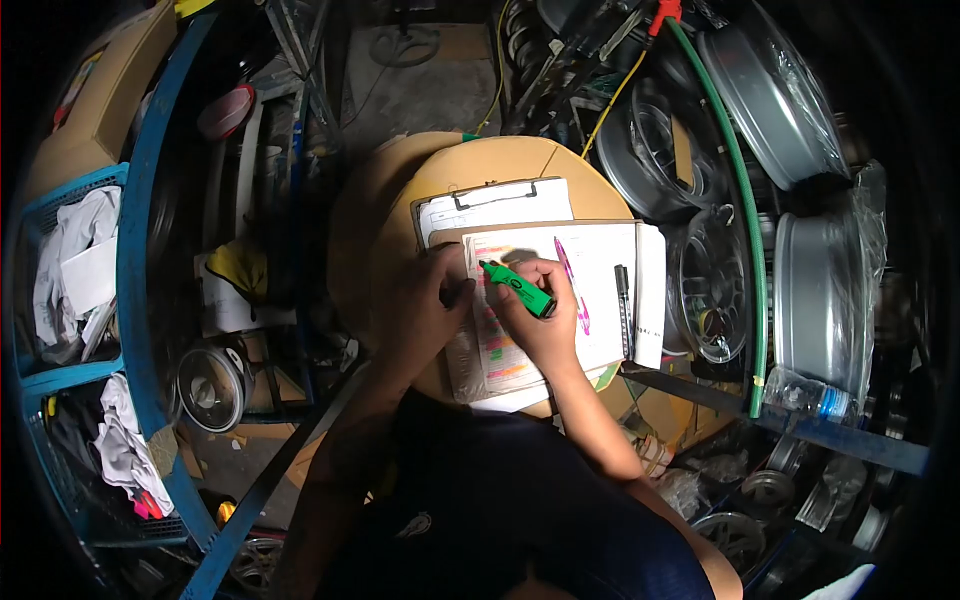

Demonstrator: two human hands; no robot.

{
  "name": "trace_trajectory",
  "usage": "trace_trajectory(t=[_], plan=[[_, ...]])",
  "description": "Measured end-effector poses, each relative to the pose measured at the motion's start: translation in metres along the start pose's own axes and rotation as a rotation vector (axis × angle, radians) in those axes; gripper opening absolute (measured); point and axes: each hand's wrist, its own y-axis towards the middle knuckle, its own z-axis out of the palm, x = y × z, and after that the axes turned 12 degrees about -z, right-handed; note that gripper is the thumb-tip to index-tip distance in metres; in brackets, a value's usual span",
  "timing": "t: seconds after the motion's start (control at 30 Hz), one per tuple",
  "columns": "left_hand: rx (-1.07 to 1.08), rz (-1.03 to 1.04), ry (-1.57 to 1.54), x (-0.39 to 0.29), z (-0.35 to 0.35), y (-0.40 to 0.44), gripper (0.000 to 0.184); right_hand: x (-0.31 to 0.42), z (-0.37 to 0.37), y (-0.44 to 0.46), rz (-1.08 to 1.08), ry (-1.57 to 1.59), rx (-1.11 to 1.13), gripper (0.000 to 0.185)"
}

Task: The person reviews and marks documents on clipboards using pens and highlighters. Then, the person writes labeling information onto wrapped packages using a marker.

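Observation:
An open notebook [600, 262] lies on a round cardboard-coloured surface, with a page of printed rows [505, 350] marked in several highlight colours on its left side. My right hand [540, 315] grips a green highlighter [523, 289], its dark tip at the upper left of the marked page. At the notebook's left edge, my left hand [435, 300] has its fingers curled together; what they hold, if anything, is hidden. To the right of my right hand rest a pink-and-white pen [568, 265] and a black marker [623, 300]. A clipboard [495, 203] with paper lies partly under the notebook's top.
Metal wheel rims [770, 95] are stacked on the right behind a green pole [738, 170]. A plastic bottle [808, 395] lies at lower right. Blue baskets [75, 375] with cloths stand on the left, beside a blue frame [150, 200]. The round cardboard-coloured surface [590, 190] carries the papers.

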Motion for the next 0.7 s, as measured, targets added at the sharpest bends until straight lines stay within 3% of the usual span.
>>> trace_trajectory(t=[0.4,0.7], plan=[[-0.067,0.120,-0.016,0.0040,0.0043,0.0020,0.041,0.0073,0.0019,0.0026,0.037,-0.120,0.006,0.027],[-0.018,0.074,-0.017,0.0034,0.0026,0.0016,0.038,0.0041,-0.0037,0.0030,0.027,-0.244,-0.034,0.027]])
